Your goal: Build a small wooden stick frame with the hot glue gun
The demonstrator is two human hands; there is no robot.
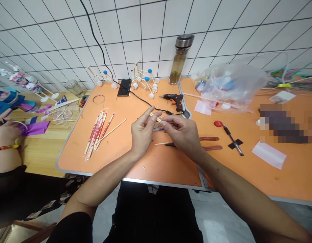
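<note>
Both my hands meet above the middle of the orange table, pinching short pieces of wooden stick (155,117) between thumbs and fingers. My left hand (143,131) is closed on one end and my right hand (181,133) on the other. Under my right hand lie pliers (211,143) with reddish-brown handles, their dark jaws beside a cut stick (161,144). Something with a metal blade, partly hidden, lies behind my fingers. Left of my hands rest several chopsticks in red-and-clear wrappers (96,133) and one bare chopstick (112,131).
A black glue gun (174,100), a phone (124,87), stick models with blue balls (146,79) and a tea bottle (180,60) stand toward the wall. A plastic bag (229,84) and a pen (232,138) lie rightward. At left, another person's hand (7,131) works with purple material.
</note>
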